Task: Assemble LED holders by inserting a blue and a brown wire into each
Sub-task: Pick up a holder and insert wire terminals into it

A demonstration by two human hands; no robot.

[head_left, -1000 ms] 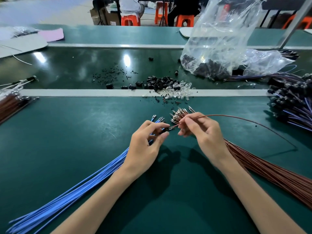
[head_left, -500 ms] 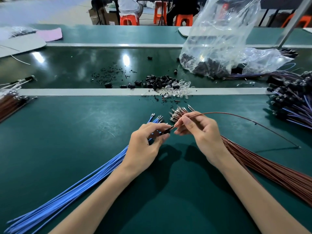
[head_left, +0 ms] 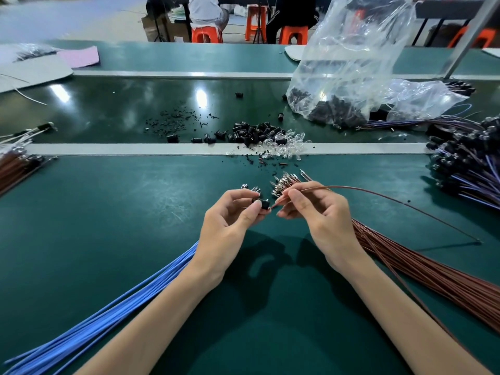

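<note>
My left hand [head_left: 232,220] pinches a small black LED holder [head_left: 264,203] between thumb and fingers above the green table. My right hand [head_left: 316,212] pinches one brown wire [head_left: 378,194] near its metal tip, and the tip meets the holder's right side. That wire arcs away to the right and its far end touches the table. A bundle of blue wires [head_left: 113,318] fans out under my left forearm. A bundle of brown wires [head_left: 438,269] lies under my right forearm, its metal terminals [head_left: 284,182] just beyond my fingers.
Loose black holders [head_left: 254,132] and clear LEDs [head_left: 286,143] lie heaped along the grey divider strip [head_left: 135,149]. A clear plastic bag [head_left: 349,66] of black parts stands back right. Finished assemblies [head_left: 468,163] pile at the right edge; more brown wires [head_left: 16,166] lie at the left edge.
My left hand has turned the holder so it shows between thumb and fingers. The brown wire's tip has come up against the holder, and the wire's loop has shifted slightly.
</note>
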